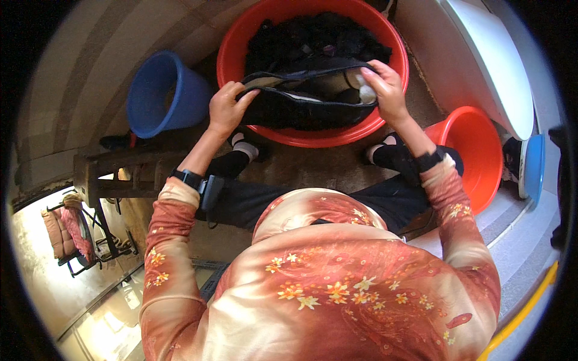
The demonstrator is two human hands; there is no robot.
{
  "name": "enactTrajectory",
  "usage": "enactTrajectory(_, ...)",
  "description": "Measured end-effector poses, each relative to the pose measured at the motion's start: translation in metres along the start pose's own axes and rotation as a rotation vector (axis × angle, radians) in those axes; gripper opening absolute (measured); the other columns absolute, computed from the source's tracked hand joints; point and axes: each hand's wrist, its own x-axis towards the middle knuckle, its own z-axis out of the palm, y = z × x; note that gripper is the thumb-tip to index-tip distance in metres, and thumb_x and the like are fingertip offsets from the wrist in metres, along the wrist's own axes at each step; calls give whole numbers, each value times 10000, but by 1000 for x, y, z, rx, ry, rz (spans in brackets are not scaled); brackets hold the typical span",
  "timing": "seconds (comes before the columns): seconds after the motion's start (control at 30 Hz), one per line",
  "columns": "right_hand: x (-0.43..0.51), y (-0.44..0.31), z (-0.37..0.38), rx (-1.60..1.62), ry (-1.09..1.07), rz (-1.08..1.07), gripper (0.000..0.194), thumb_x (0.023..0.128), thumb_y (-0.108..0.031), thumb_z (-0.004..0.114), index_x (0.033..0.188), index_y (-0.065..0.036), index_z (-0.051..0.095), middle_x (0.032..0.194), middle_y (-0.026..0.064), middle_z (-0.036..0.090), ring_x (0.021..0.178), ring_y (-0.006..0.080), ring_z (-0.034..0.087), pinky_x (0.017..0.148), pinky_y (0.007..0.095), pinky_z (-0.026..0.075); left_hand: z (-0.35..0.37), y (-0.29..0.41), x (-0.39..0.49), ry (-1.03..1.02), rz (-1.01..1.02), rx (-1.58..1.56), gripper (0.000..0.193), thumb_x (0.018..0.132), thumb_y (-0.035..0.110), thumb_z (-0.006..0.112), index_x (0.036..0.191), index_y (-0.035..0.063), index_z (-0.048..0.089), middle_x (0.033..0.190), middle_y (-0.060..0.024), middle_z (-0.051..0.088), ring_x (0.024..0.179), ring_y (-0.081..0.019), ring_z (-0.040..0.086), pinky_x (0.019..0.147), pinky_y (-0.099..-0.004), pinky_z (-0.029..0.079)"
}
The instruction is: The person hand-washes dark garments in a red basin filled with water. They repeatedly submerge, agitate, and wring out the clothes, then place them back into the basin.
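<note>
A black fabric bag or cushion cover (302, 110) with a pale lining is stretched wide at its opening between both hands. My left hand (227, 106) grips the left end of the opening, thumb on top. The right end is pinched by my right hand (386, 90), beside some white fluffy material (366, 94) inside the opening. The black piece lies over the near part of a large red plastic tub (402, 49). Dark fluffy material (316, 40) fills the tub behind it, with a few small pale and purplish bits on top.
A blue plastic bucket (180, 106) stands left of the tub. At the right is an orange-red bucket (481, 167), with a light blue basin (536, 169) farther right. A large white panel (496, 67) leans at the upper right. A dark wooden frame (131, 173) stands at the left.
</note>
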Motion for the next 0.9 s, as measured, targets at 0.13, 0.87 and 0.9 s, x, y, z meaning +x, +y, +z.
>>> enactTrajectory(0.13,-7,-22,-12,-843,-28,45,195,840,-127,551,987,0,575,808,136,656,748,238,632,672,361,482,-4,-4,-6,-174,27,32,207,805,208,682,773,30,584,779,-128,507,717,-309,547,613,-393,431)
enactTrajectory(0.87,2,20,0,-1409,-751,248,323,643,-31,535,933,-18,676,857,222,641,867,375,621,754,452,491,37,-26,-30,-561,90,387,268,742,91,616,1007,128,610,938,-120,584,915,-328,574,758,-449,465)
enactTrajectory(0.9,1,16,1,-1369,-753,233,339,642,-31,535,950,-20,677,866,223,641,871,377,620,755,453,489,35,-27,-31,-564,81,418,266,745,91,612,1007,134,611,943,-111,584,925,-320,570,761,-445,459)
